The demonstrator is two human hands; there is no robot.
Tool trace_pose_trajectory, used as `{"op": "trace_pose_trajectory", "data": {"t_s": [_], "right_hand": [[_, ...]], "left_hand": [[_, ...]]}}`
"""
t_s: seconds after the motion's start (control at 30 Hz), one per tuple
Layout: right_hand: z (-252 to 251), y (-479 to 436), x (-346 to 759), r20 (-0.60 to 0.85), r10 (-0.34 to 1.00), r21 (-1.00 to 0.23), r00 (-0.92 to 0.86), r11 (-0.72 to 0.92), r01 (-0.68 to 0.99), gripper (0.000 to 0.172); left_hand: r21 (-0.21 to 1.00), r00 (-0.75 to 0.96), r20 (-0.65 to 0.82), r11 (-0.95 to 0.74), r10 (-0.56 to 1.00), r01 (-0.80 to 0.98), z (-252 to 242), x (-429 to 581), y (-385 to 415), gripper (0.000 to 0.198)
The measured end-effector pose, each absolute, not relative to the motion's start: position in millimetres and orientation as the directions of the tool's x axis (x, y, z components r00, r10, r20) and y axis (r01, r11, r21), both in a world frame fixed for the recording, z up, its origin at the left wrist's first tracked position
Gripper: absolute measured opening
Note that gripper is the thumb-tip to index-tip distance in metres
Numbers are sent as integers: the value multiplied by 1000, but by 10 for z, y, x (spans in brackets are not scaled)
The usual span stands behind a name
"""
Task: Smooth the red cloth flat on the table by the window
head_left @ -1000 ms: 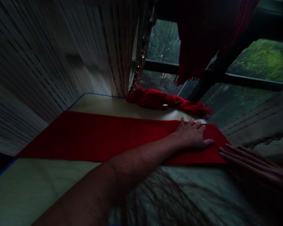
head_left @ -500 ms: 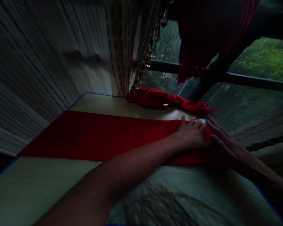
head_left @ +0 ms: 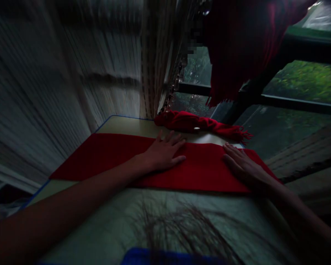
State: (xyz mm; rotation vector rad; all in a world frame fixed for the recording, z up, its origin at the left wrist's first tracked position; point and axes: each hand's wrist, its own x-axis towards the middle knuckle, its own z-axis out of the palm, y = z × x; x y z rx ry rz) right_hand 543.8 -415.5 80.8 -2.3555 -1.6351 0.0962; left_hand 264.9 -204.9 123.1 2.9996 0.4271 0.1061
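A long red cloth [head_left: 198, 169], probably a scarf, lies spread flat across a pale table [head_left: 105, 217] with blue edging. My left hand [head_left: 165, 151] rests palm down on the middle of the cloth, fingers spread toward its far edge. Farther right, my right hand [head_left: 242, 163] lies on the cloth with its fingers stretched out. Neither hand grips anything. Behind the cloth, a bunched red scarf [head_left: 204, 125] with a fringed end lies along the table's far side.
A dark red fringed cloth [head_left: 234, 55] hangs before the window [head_left: 300, 84]. String curtains [head_left: 110, 55] drop at the left, with a strand of beads [head_left: 179, 73] beside them. Loose hair [head_left: 182, 228] crosses the lower view, near something blue [head_left: 143, 255] at the bottom edge.
My left hand has slid left along the cloth, away from my right hand. My right hand has shifted slightly left and stays on the cloth's right part. The view has shifted slightly.
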Motion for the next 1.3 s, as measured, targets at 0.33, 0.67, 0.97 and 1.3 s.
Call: {"op": "trace_pose_trajectory", "data": {"t_s": [0.33,0.67,0.97,1.3], "right_hand": [[864,-4080,5484,91,940,-132,329,-316,940,74],[974,-3357,4919,183,979,-138,93,-68,988,64],[1080,-3569,4662,205,978,-254,-38,91,963,60],[881,-3518,4977,214,975,-288,55,9,958,64]], "left_hand": [[195,943,-15,-924,332,329,1188,2166,-1990,72],[214,936,24,-916,351,338,1122,2161,-1998,71],[231,938,33,-916,345,329,1173,2088,-1863,68],[193,829,156,-840,537,508,1293,1440,-1436,60]]}}
